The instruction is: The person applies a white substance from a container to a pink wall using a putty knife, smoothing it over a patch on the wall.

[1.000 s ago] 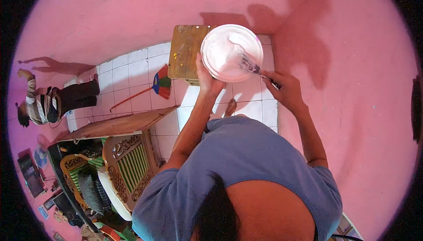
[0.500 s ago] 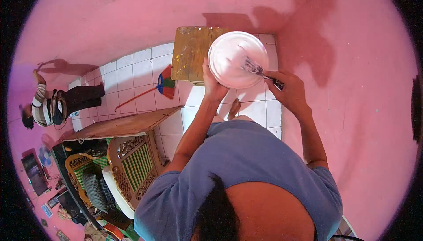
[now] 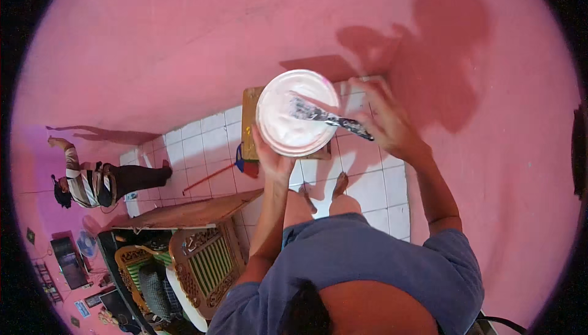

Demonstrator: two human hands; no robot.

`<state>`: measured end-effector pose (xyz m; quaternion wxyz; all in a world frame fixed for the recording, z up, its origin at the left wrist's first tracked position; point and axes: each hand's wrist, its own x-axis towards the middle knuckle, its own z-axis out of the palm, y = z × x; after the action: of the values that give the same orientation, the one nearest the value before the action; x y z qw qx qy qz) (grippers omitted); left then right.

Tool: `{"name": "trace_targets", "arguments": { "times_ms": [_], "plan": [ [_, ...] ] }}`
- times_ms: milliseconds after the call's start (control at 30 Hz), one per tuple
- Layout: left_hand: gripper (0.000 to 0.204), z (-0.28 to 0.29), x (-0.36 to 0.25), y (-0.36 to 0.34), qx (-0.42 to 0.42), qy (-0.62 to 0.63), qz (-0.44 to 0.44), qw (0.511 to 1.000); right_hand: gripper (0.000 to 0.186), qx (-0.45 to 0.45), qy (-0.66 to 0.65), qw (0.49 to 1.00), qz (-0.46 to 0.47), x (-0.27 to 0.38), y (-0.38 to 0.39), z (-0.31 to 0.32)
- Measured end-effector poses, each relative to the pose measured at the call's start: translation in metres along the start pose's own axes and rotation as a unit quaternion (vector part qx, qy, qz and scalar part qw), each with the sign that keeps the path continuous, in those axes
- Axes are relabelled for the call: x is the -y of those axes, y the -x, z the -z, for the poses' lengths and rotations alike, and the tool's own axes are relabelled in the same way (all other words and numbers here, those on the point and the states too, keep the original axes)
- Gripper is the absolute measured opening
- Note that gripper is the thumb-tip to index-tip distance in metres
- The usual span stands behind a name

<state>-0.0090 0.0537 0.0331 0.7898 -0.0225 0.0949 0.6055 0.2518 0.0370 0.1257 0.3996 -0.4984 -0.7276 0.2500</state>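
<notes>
The right hand [image 3: 392, 123], wrapped round the putty knife [image 3: 331, 118] a moment ago, now has its fingers spread beside the handle; contact is unclear. The left hand [image 3: 275, 162] clasps the tub [image 3: 294, 151] of white paste [image 3: 278, 123], the blade resting inside.

Free passage: from above into round white plastic tub [image 3: 300, 150]; also between bare forearms [image 3: 438, 197]. Obstructions: paste-smeared, black-handled scraper [image 3: 352, 126] across right rim, bare left hand [image 3: 275, 160] at lower left, brown wooden stand [image 3: 250, 108] beneath, pink wall [image 3: 214, 34] beyond.
</notes>
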Motion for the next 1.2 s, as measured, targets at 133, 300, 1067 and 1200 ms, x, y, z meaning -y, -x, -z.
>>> {"name": "trace_targets", "arguments": {
  "times_ms": [133, 300, 1067, 1200],
  "plan": [
    [0.064, -0.012, -0.017, 0.010, -0.084, -0.140, -0.113, 0.980, 0.047, -0.243, 0.229, 0.940, 0.067, -0.017, 0.001, 0.115],
    [0.061, -0.045, -0.075, 0.023, -0.005, -0.115, -0.163, 0.980, 0.037, -0.491, 0.526, 0.660, 0.214, -0.017, 0.024, 0.281],
    [0.063, -0.089, -0.245, -0.002, 0.030, -0.120, -0.256, 0.959, 0.045, -0.406, 0.709, 0.558, 0.146, -0.107, 0.060, 0.332],
    [0.063, -0.101, -0.243, -0.020, -0.063, -0.207, -0.356, 0.909, 0.046, -0.400, 0.764, 0.497, 0.090, -0.110, 0.078, 0.341]
  ]
}}
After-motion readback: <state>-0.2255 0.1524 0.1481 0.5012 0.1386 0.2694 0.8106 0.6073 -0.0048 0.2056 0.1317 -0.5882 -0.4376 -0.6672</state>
